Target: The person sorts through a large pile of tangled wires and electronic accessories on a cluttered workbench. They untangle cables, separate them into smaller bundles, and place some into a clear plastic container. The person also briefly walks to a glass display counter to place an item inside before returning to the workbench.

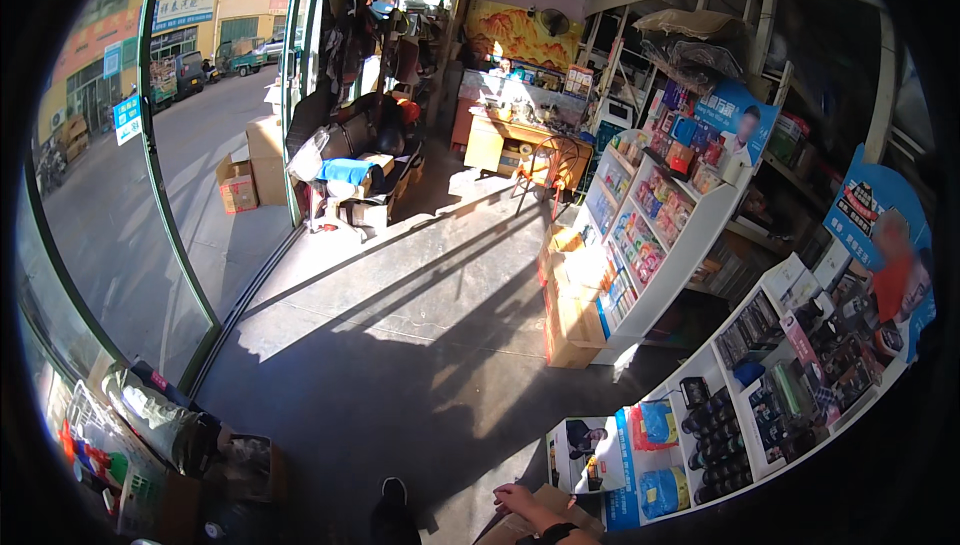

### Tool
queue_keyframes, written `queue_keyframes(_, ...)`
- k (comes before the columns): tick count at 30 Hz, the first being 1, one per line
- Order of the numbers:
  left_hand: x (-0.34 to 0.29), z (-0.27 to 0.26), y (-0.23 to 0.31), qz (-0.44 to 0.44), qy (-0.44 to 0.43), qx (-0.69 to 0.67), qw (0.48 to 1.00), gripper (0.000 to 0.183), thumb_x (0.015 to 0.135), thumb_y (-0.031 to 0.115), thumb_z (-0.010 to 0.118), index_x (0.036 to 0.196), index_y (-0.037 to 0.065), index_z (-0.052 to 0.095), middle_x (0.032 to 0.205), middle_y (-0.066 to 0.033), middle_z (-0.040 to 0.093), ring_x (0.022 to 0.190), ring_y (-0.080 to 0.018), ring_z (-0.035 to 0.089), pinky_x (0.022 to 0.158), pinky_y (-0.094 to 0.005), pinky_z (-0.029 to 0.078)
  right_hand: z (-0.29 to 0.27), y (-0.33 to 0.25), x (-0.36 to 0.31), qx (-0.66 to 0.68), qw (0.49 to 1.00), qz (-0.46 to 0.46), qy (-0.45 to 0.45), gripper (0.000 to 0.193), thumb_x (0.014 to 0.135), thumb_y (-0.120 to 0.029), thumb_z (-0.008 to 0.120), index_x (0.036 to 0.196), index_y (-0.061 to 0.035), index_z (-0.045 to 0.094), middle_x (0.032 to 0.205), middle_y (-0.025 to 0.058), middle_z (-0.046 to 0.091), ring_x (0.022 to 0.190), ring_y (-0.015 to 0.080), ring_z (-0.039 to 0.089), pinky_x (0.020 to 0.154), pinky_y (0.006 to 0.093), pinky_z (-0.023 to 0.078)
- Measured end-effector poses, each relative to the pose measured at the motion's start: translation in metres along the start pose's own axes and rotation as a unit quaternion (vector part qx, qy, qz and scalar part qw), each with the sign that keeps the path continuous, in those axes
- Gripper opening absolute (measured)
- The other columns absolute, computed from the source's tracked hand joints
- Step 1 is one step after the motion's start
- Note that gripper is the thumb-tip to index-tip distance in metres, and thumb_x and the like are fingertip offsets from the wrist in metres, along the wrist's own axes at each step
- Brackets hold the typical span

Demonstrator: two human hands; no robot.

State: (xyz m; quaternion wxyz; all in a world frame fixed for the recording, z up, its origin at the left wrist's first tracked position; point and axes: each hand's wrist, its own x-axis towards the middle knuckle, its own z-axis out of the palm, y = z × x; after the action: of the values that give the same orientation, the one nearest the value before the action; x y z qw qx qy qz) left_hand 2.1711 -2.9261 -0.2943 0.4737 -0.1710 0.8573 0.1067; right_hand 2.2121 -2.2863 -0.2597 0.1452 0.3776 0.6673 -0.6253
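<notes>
My right hand (516,501) is low in the view, just right of the middle, its forearm coming in from the lower edge with a dark cuff or band. The hand lies over a brown cardboard box (552,497), most of which the forearm and the picture's edge hide. Its fingers point left and look loosely stretched, though they are small here. I see nothing held in them. No part of my left hand shows. One dark shoe of mine (393,491) stands on the floor left of the box.
White display shelves (715,370) with packaged goods curve along the right. Further off, cardboard boxes (574,320) stand against another shelf. Glass doors (180,235) line the left. A crate of odds and ends (140,490) sits lower left. Seats (360,135) and a wooden desk (500,143) are at the back.
</notes>
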Motion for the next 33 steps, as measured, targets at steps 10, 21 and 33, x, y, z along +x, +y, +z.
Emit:
queue_keyframes(10, 0.197, -0.264, 0.425, 0.169, 0.155, 0.087, 0.969, 0.028, 0.077, 0.030, 0.060, 0.086, 0.004, 0.067, 0.090, -0.0163, 0.066, 0.086, -0.0339, 0.063, 0.078, -0.0387, 0.050, -0.100, -0.100, 0.126, -0.011, 0.975, 0.217, 0.054, 0.031, 0.085, -0.024, 0.056, 0.105, -0.0011, 0.060, 0.080, 0.0099, 0.066, 0.067, 0.0187, 0.066, 0.058, 0.0285, 0.052)
queue_keyframes(21, 0.208, -0.445, 0.863, 0.457, 0.162, -0.015, 0.874, 0.027, 0.075, 0.029, 0.056, 0.082, 0.005, 0.066, 0.087, -0.0155, 0.065, 0.087, -0.0310, 0.061, 0.077, -0.0397, 0.049, -0.207, -0.285, 0.393, 0.019, 0.962, 0.267, 0.049, 0.029, 0.084, -0.023, 0.057, 0.103, -0.0018, 0.061, 0.078, 0.0096, 0.066, 0.066, 0.0177, 0.066, 0.057, 0.0285, 0.052)
queue_keyframes(33, 0.349, -0.541, 0.929, 0.099, 0.004, 0.053, 0.994, 0.029, 0.080, 0.026, 0.052, 0.096, 0.008, 0.067, 0.093, -0.0179, 0.065, 0.090, -0.0306, 0.062, 0.079, -0.0401, 0.049, -0.299, -0.640, 0.788, -0.001, 0.994, -0.052, 0.100, 0.024, 0.086, -0.019, 0.058, 0.102, -0.0022, 0.060, 0.078, 0.0083, 0.065, 0.065, 0.0153, 0.064, 0.055, 0.0287, 0.052)
